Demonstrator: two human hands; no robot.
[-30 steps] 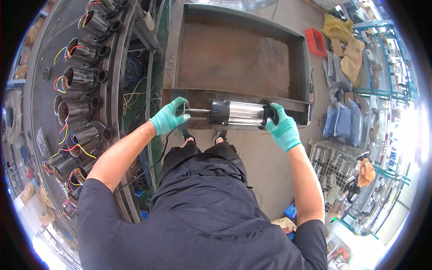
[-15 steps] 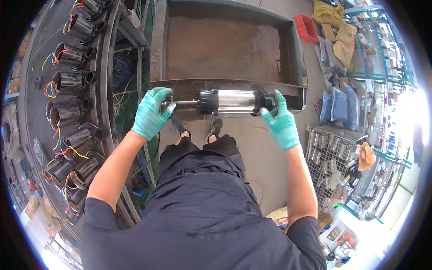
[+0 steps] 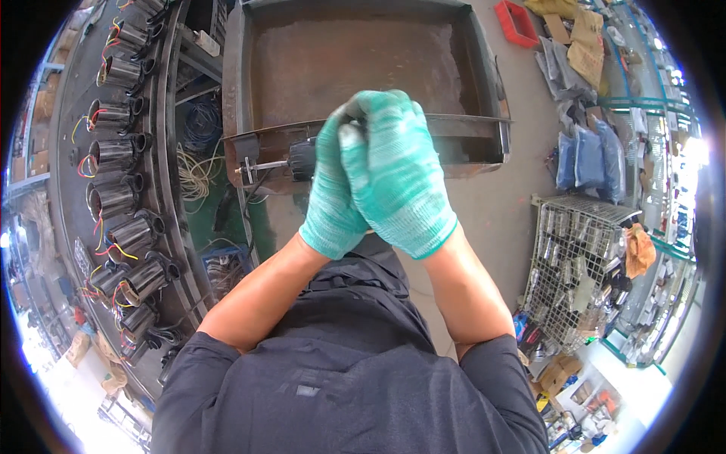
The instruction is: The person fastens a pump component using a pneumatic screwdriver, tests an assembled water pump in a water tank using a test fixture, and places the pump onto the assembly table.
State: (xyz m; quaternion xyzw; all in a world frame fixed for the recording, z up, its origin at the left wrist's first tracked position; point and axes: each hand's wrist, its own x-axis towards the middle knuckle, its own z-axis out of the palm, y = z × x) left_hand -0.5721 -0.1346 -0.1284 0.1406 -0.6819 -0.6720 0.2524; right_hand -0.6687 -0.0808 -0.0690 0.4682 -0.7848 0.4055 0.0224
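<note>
My left hand (image 3: 333, 193) and my right hand (image 3: 401, 178), both in green knit gloves, are pressed together in front of me. Their fingers are curled, and whatever lies between them, if anything, is hidden. Below and behind them lies a cylindrical motor (image 3: 302, 157) on the front ledge of a metal tank. Only its black end and the thin metal shaft (image 3: 268, 165), pointing left, show; the gloves cover its body. At the shaft's left end is a small metal crosspiece (image 3: 247, 170).
The rusty metal tank (image 3: 237, 76) holds shallow brownish liquid. Along the left, a dark bench (image 3: 72, 189) carries a row of black motor housings (image 3: 117, 155) with coloured wires. At the right stand a wire basket (image 3: 556, 265) of metal parts, blue bags (image 3: 590, 159) and a red bin (image 3: 516, 24).
Both hands have left the motor's two ends and come together above its middle. The motor appears further left and lower relative to my hands. The view has shifted slightly.
</note>
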